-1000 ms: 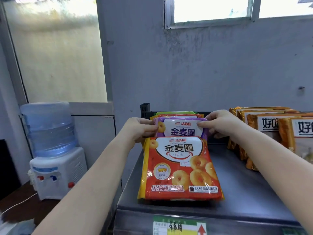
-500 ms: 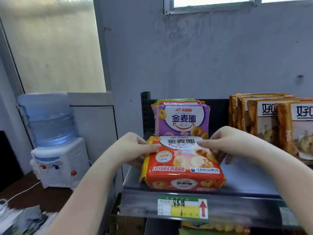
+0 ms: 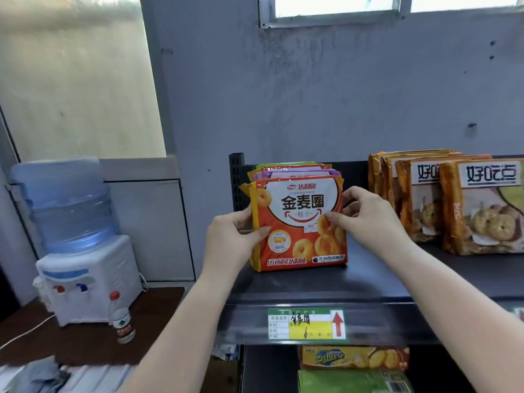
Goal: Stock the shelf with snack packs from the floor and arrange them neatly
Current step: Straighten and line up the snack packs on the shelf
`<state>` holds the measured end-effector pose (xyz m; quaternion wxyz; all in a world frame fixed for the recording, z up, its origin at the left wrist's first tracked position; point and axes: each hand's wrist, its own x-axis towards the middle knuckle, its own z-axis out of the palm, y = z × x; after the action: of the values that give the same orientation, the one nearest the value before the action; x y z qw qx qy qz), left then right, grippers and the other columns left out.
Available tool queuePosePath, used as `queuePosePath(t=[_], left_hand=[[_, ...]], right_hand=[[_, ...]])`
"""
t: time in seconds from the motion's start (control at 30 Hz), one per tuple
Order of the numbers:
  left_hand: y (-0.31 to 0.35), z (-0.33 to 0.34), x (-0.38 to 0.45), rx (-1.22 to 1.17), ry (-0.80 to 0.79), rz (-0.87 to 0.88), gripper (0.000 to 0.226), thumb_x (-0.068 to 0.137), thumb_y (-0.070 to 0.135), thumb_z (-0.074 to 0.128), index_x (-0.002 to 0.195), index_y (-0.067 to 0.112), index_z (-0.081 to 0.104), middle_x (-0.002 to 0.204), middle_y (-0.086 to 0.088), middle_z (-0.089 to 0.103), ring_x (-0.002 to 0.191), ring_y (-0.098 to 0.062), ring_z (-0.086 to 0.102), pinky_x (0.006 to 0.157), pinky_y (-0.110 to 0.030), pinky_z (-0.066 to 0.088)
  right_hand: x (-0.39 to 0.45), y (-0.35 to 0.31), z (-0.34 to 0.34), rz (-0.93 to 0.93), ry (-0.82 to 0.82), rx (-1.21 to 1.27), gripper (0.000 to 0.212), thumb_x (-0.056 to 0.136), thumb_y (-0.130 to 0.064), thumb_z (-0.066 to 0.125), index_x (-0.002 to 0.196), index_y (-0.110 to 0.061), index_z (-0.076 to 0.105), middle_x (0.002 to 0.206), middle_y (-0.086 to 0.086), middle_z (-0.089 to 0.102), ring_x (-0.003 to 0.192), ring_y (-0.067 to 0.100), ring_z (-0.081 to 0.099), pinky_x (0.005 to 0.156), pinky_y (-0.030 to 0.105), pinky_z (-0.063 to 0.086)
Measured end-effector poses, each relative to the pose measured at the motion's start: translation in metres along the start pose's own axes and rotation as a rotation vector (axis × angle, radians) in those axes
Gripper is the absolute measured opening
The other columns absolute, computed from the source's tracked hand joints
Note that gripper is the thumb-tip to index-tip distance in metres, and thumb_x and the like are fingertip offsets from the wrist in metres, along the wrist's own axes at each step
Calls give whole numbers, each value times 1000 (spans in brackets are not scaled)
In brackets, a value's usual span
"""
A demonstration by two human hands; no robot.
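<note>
An orange snack pack (image 3: 300,225) with ring biscuits printed on it stands upright at the left end of the dark shelf (image 3: 312,285). My left hand (image 3: 232,236) grips its left edge and my right hand (image 3: 365,219) grips its right edge. Behind it stand a purple pack (image 3: 295,174) and further packs of the same kind, mostly hidden by the front one.
Brown biscuit packs (image 3: 482,208) stand in a row at the shelf's right. A price tag (image 3: 306,323) hangs on the front rail, with yellow and green packs (image 3: 351,358) on the shelf below. A water dispenser (image 3: 76,239) and a small bottle (image 3: 123,321) stand on the brown table to the left.
The orange pack lay flat on the shelf, and both hands have tipped it upright against the purple pack. The view has dropped lower.
</note>
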<state>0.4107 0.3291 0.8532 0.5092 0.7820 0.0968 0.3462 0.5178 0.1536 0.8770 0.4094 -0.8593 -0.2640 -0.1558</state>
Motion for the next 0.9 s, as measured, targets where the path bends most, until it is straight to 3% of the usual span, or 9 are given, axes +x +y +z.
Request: queuePosePath(t=[0.07, 0.17, 0.23, 0.3, 0.47, 0.67, 0.83, 0.9], left_hand=[[5, 0, -2, 81, 36, 38, 42, 78, 19, 71, 119, 19, 61, 104, 7, 66, 106, -20, 65, 85, -33, 55], [17, 6, -7, 421, 284, 152, 55, 82, 30, 66, 131, 16, 47, 136, -2, 51, 129, -20, 42, 101, -31, 36], [31, 15, -13, 487, 391, 259, 48, 82, 33, 63, 126, 16, 50, 133, -5, 50, 124, -19, 40, 93, -23, 30], [46, 31, -16, 483, 373, 338, 37, 83, 34, 63, 115, 18, 56, 121, -3, 57, 112, -17, 46, 85, -22, 31], [92, 102, -16, 400, 246, 456, 20, 81, 34, 64, 96, 21, 64, 94, 12, 58, 94, -11, 53, 83, -23, 38], [121, 184, 5, 335, 155, 342, 17, 82, 30, 63, 96, 21, 65, 88, 9, 63, 82, -13, 59, 75, -27, 47], [127, 226, 25, 376, 165, 254, 21, 84, 26, 62, 101, 15, 66, 91, 3, 65, 81, -13, 58, 62, -13, 39], [129, 233, 36, 387, 183, 221, 22, 86, 25, 59, 104, 13, 65, 95, 0, 65, 82, -12, 57, 61, -11, 38]], right_hand=[[-1, 0, -1, -4, 8, -34, 37, 81, -37, 66, 110, -17, 55, 93, -3, 59, 86, 15, 57, 67, 28, 48], [-2, 1, -11, -28, 76, -64, 38, 81, -42, 65, 108, -17, 55, 91, -4, 61, 85, 14, 57, 67, 28, 46], [-3, 5, -24, -83, 153, -75, 34, 80, -44, 65, 103, -19, 57, 84, -7, 62, 83, 14, 60, 68, 31, 51], [-3, 13, -42, -140, 214, -72, 26, 81, -42, 65, 96, -21, 60, 75, -11, 60, 79, 14, 62, 70, 35, 55], [9, 47, -96, -237, 332, -20, 10, 79, -30, 68, 77, -22, 63, 63, -10, 59, 68, 17, 59, 69, 35, 53], [34, 110, -163, -252, 323, -70, 11, 79, -28, 69, 70, -25, 63, 57, -13, 55, 59, 10, 50, 60, 27, 44], [66, 154, -211, -266, 277, -77, 8, 81, -27, 68, 76, -21, 68, 64, -7, 58, 65, 14, 53, 65, 29, 47], [82, 162, -223, -286, 256, -75, 10, 82, -27, 67, 81, -17, 70, 69, -4, 60, 68, 14, 54, 60, 26, 45]])
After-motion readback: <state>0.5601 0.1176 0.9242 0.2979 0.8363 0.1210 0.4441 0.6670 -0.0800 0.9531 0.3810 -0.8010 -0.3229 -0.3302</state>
